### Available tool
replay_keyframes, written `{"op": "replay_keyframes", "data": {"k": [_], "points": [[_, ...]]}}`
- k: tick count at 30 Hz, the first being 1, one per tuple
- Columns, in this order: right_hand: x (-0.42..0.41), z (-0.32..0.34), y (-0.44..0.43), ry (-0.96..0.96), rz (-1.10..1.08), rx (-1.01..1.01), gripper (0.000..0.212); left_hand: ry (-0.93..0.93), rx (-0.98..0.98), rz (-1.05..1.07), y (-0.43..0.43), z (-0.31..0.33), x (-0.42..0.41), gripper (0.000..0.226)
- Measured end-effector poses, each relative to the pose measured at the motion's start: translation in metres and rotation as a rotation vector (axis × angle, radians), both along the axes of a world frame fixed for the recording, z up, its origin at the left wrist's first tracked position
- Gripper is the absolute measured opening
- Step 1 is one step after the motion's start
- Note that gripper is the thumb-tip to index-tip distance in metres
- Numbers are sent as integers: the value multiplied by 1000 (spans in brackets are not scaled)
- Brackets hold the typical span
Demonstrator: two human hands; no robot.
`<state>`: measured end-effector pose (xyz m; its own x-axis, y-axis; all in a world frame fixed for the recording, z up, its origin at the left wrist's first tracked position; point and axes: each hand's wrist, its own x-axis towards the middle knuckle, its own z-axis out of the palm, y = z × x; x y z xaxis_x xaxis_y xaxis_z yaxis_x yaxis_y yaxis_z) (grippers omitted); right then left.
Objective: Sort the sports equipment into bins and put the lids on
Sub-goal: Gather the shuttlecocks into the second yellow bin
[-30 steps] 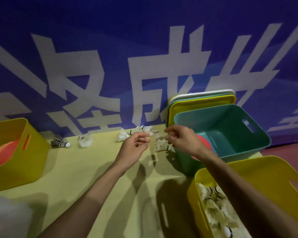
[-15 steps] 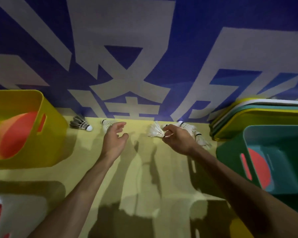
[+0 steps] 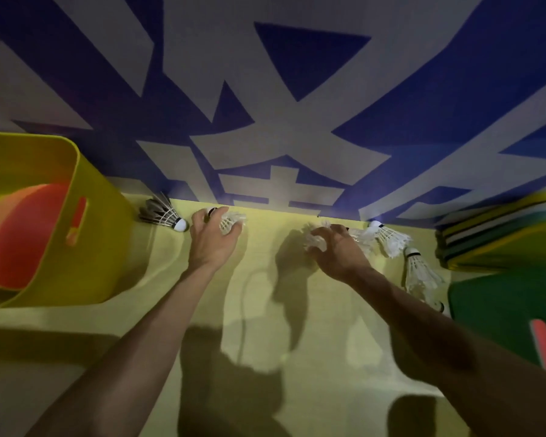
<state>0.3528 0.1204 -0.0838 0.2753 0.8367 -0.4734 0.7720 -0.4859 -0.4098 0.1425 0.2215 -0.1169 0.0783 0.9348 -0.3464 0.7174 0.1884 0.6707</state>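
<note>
My left hand (image 3: pixel 213 239) curls its fingers round a white shuttlecock (image 3: pixel 230 223) at the back of the yellow table (image 3: pixel 265 310). Just left of it lies a dark-feathered shuttlecock (image 3: pixel 163 214). My right hand (image 3: pixel 336 252) grips another white shuttlecock (image 3: pixel 314 238) near the wall. To its right lie two more white shuttlecocks, one (image 3: pixel 388 236) by the wall and one (image 3: pixel 420 272) beside the green bin (image 3: pixel 498 310).
A yellow bin (image 3: pixel 85 247) holding an orange-red disc (image 3: pixel 16 234) stands at the left. Stacked lids (image 3: pixel 501 234) lean at the far right behind the green bin. A blue banner with large pale characters backs the table.
My left hand reached the white shuttlecock by the wall and closed on it. My right hand keeps its hold on a shuttlecock. The camera moved closer and leftward.
</note>
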Motion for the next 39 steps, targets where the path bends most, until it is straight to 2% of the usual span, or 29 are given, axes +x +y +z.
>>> {"op": "replay_keyframes", "data": {"k": [2, 7, 10, 13, 17, 19, 21, 24, 26, 28, 30, 33, 37, 39], "points": [[-1, -2, -1, -39, -10, 20, 41, -12, 38, 24, -2, 1, 0, 34], [-4, 2, -8, -30, 11, 93, 30, -36, 40, -1, -15, 1, -4, 31], [-7, 15, -13, 24, -1, 121, 25, -29, 36, -23, -30, 2, -13, 13], [-10, 32, -20, 89, 15, 131, 27, -73, -24, -7, -47, 10, -20, 32], [-14, 58, -36, 151, 60, 211, 29, -204, -104, 154, -71, 36, -24, 59], [-15, 73, -48, 172, 55, 314, 25, -258, -117, 210, -86, 56, -22, 47], [-16, 93, -61, 204, 20, 363, 25, -354, -116, 221, -100, 77, -19, 17], [-10, 121, -89, 231, -13, 407, 46, -481, -87, 197, -123, 108, -17, 17], [-7, 136, -101, 192, 2, 433, 51, -515, -62, 178, -130, 122, -13, 18], [-4, 140, -101, 135, -32, 435, 42, -539, -57, 128, -129, 130, -10, 17], [13, 186, -184, 60, -45, 562, 35, -583, 39, 1, -208, 189, 4, 19], [19, 191, -188, 81, -70, 581, 29, -608, 47, -56, -215, 209, 11, 33], [37, 205, -238, 138, -123, 652, 18, -653, 63, -130, -266, 236, 32, 30], [48, 206, -263, 185, -157, 672, 14, -646, 55, -181, -289, 241, 45, 44]]}}
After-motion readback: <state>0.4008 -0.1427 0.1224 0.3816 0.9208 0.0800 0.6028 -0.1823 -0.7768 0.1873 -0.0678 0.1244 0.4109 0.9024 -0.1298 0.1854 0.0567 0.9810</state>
